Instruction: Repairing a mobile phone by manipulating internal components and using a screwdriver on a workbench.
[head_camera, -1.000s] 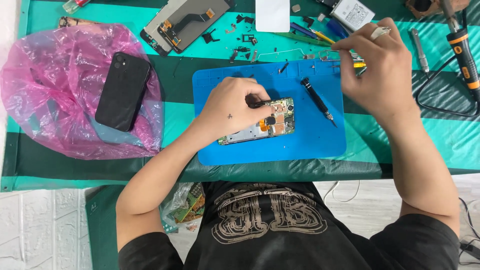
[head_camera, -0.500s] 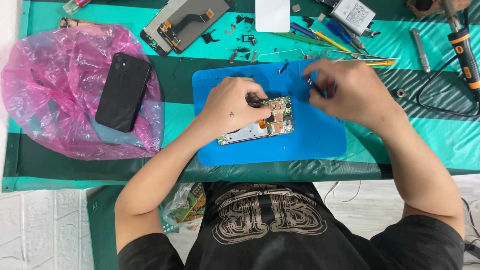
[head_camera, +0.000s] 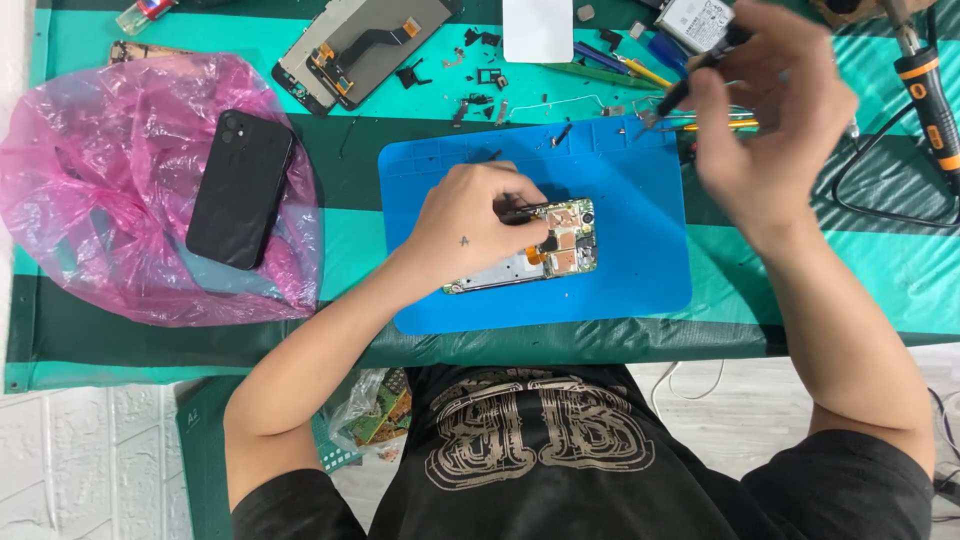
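The opened phone with its green circuit board showing (head_camera: 540, 250) lies near the middle of the flat blue rubber mat (head_camera: 630, 290), with bare mat on its right side. The left hand (head_camera: 470, 220) rests on the phone, fingers pinching black tweezers (head_camera: 525, 213). The right hand (head_camera: 770, 110) is lifted above the mat's top right corner, pinching a thin black screwdriver (head_camera: 690, 80).

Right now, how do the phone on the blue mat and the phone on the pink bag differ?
The phone on the blue mat is opened, its boards and copper parts bare; the black phone is closed, camera side up. The opened one lies nearly level under the left hand; the black one stands steeper on the pink bag, untouched. Both lie flat on the table.
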